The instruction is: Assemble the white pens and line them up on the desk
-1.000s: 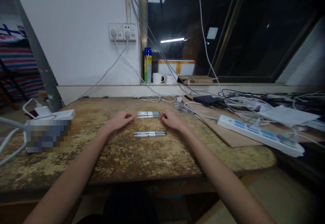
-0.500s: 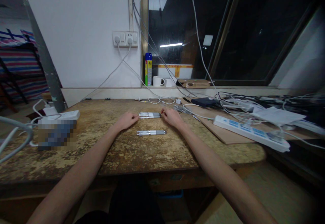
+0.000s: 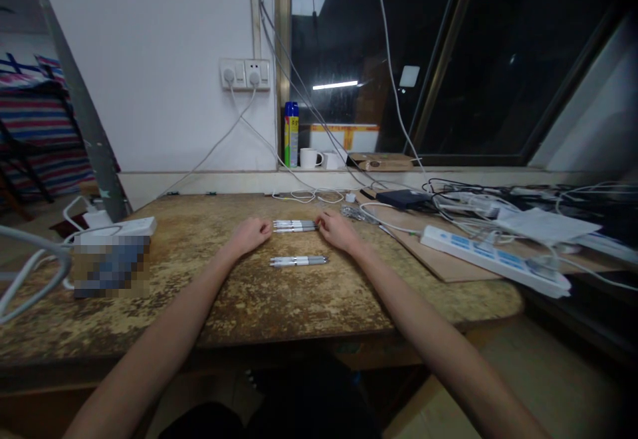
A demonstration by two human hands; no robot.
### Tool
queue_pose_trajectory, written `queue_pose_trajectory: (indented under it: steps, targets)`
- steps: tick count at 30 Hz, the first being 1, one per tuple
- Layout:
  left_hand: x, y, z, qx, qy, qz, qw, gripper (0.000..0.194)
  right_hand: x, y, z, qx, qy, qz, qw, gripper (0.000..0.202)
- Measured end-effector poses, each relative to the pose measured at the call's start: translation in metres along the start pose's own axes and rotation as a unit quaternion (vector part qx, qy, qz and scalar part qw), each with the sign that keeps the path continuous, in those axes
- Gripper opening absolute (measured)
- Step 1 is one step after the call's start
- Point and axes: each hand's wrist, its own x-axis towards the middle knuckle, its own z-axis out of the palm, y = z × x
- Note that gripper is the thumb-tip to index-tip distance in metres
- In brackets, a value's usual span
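Note:
Several white-and-grey pens (image 3: 295, 226) lie side by side on the worn wooden table, pointing left to right. Closer to me lies a second small group of similar pens (image 3: 298, 261), parallel to the first. At the left ends of the far group, my left hand (image 3: 252, 235) rests with its fingers curled closed and a narrow gap to the pens. My right hand (image 3: 337, 230) is at their right ends, fingers bent together, its fingertips at or touching the pen ends. Neither hand covers the nearer group.
To the right, a white power strip (image 3: 493, 261) lies on a brown board (image 3: 423, 256) amid tangled cables and papers. Another power strip (image 3: 137, 228) and a blurred-out object (image 3: 112, 263) are on the left. A spray can (image 3: 292, 135) and mug (image 3: 310, 158) stand on the sill.
My left hand now sits slightly apart from the far pens' left ends, where it was closer before. The right hand stays at their right ends. The view has shifted slightly.

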Motion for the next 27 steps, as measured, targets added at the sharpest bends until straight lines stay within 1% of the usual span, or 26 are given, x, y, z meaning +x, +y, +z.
queue_pose_trajectory:
  steps: [4,8,11,15,21,27]
  targets:
    - [0.0007,0.0043,0.0043,0.000,-0.004,-0.005,1.000,0.011,0.0019,0.0008,0.0068,0.010,0.003,-0.017,1.000,0.020]
    - [-0.0010,0.0062,0.0031,-0.002,0.005,-0.003,1.000,0.008,0.0040,0.0014,0.0104,0.020,-0.003,-0.036,0.999,0.021]
    - [-0.0026,0.0066,0.0006,-0.004,0.017,0.005,1.000,0.011,0.0034,0.0014,0.0108,0.027,-0.011,-0.045,0.999,0.021]
    - [-0.0025,0.0083,-0.0004,-0.007,0.023,0.027,0.999,0.016,0.0022,0.0002,0.0091,0.031,-0.021,-0.039,0.999,0.023]
    - [0.0016,0.0090,0.0032,-0.005,0.008,0.086,0.996,0.021,0.0039,-0.0003,0.0095,0.030,-0.038,-0.055,0.997,0.020]
    - [0.0036,0.0089,0.0062,0.020,0.005,0.106,0.994,0.022,0.0068,-0.0002,0.0100,0.027,-0.036,-0.082,0.996,0.019]
